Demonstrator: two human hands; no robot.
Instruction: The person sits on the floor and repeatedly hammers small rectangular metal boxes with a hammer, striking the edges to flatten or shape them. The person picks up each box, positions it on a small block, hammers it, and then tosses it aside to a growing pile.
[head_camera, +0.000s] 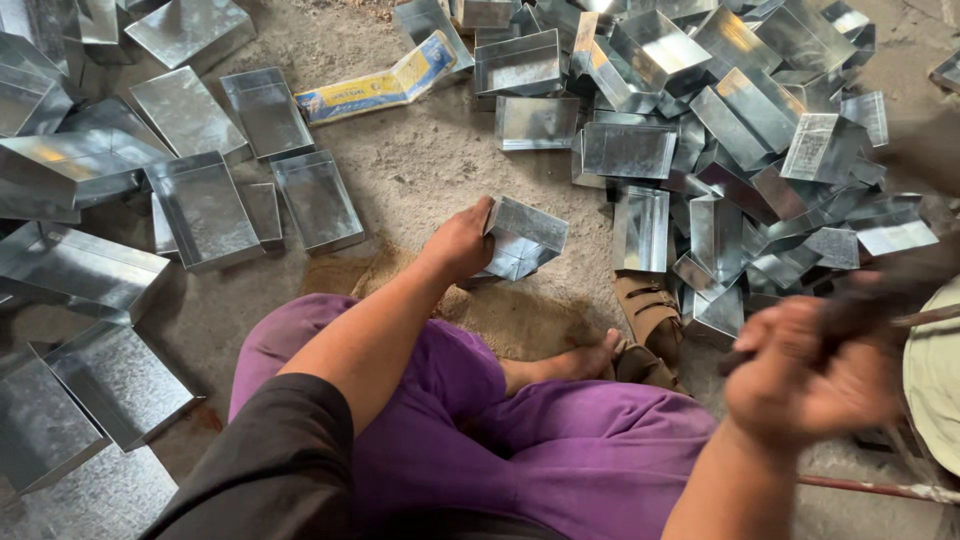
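Two hands in view, both the seated person's own. Near field, 5 o'clock: right hand (808, 378) raised, fingers curled shut round a dark tool handle (870, 300); heavy motion blur, so the tool's head cannot be made out. At 6 o'clock, purple trousers (520, 430), legs crossed, bare foot (590, 358) beside a brown sandal (648, 310).

Centre: left hand (462, 240) clamped on the near edge of a folded sheet-metal box (524, 240), pressing it down against the sandy ground (430, 170). Box sits tilted, open side away from the hand, just ahead of the knees.

Farther, 9 to 11 o'clock: flat open metal trays (205, 208) spread singly. At 12 o'clock, a yellow-and-blue carton (380, 88). At 1 to 2 o'clock, a heaped pile of boxes (740, 130) of the same kind.

Judgement: a striking step looks in hand, with the box steadied and the tool lifted. Next move would call for a firm hold on the box, fingers clear of the seam, and a blow landing squarely on the metal edge.
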